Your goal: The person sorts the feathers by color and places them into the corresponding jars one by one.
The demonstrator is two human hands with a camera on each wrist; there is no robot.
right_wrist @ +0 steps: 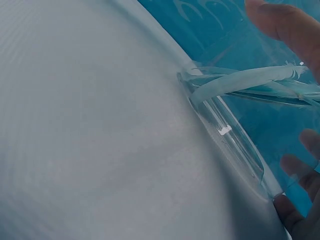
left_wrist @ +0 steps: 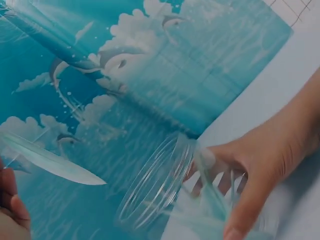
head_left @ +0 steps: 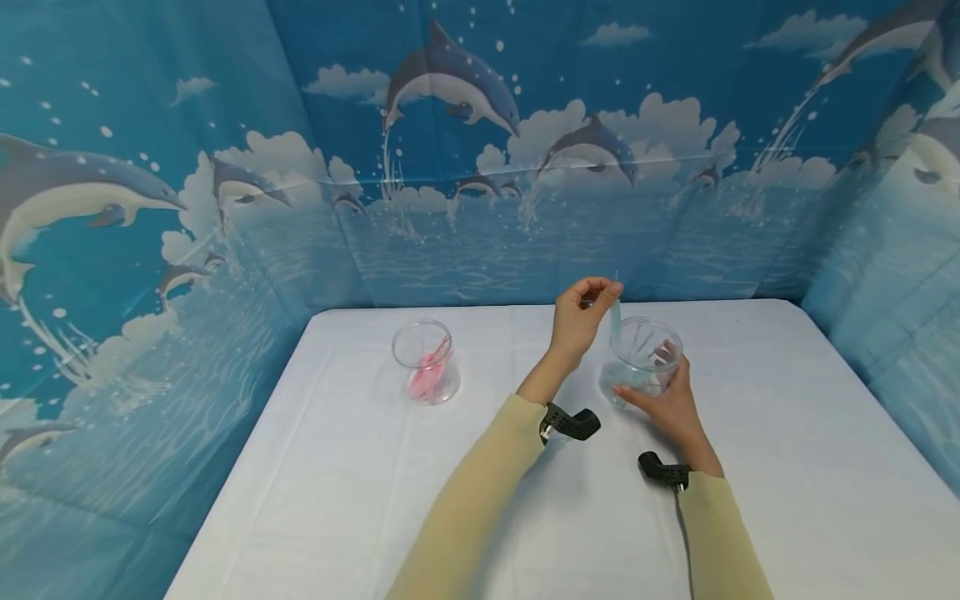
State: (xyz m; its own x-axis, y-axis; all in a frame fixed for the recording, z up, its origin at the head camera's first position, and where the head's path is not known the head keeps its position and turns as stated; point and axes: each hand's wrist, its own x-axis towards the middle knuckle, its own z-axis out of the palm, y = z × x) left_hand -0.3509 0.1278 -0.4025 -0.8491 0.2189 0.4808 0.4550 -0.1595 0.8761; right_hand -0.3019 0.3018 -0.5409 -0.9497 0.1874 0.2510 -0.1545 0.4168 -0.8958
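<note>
My left hand (head_left: 576, 323) pinches a pale teal feather (head_left: 616, 323) by its upper end, between thumb and fingers. The feather hangs tip down by the left rim of a clear glass jar (head_left: 636, 365). More teal feathers (right_wrist: 250, 84) stand inside that jar. Around the jar's lower right side, the thumb and fingers of my right hand (head_left: 675, 412) grip the glass. In the left wrist view the held feather (left_wrist: 60, 165) is apart from the jar's mouth (left_wrist: 157, 185).
Left of my hands stands a second clear jar (head_left: 442, 383) with pink feathers (head_left: 427, 375) in it. Both jars are on a white-covered table (head_left: 337, 483). Dolphin-printed curtain (head_left: 465, 242) rises behind the table's far edge and along its sides.
</note>
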